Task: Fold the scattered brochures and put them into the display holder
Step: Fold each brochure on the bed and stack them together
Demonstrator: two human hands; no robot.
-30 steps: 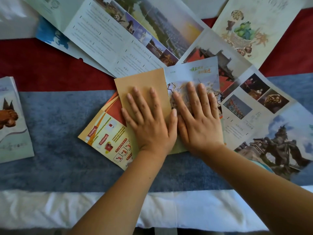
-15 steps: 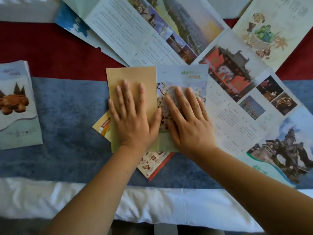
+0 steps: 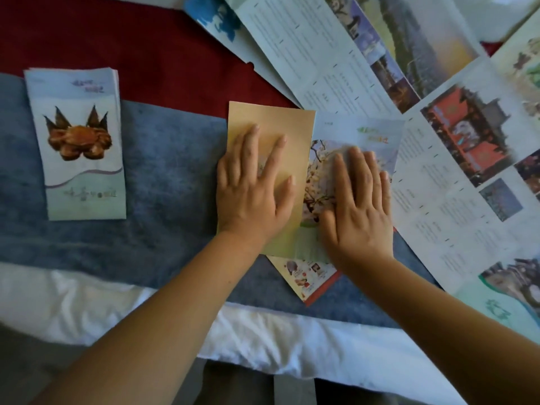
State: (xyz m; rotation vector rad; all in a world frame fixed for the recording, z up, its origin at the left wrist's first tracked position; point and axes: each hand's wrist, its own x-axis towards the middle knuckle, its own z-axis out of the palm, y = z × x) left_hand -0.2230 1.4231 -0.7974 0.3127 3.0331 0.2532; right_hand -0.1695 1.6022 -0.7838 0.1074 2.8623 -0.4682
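Observation:
A partly folded brochure lies in the middle, with a tan panel [image 3: 271, 121] on the left and a blossom-photo panel [image 3: 365, 135] on the right. My left hand [image 3: 251, 191] presses flat on the tan panel, fingers straight. Flat on the blossom panel beside it lies my right hand [image 3: 359, 206]. An orange-and-red brochure [image 3: 309, 276] sticks out from under the folded one. A stack of folded brochures with a crab picture [image 3: 79, 144] lies at the left. No display holder is in view.
Several unfolded brochures [image 3: 336, 59] fan across the upper right, one with a red building photo [image 3: 467, 135]. Everything rests on a blue cloth [image 3: 169, 182] over a red cloth [image 3: 131, 48], with white bedding [image 3: 111, 311] along the near edge.
Both hands slid the brochure left, off the orange one beneath, which now shows only at the bottom. The view shifted, so the crab stack sits further into view.

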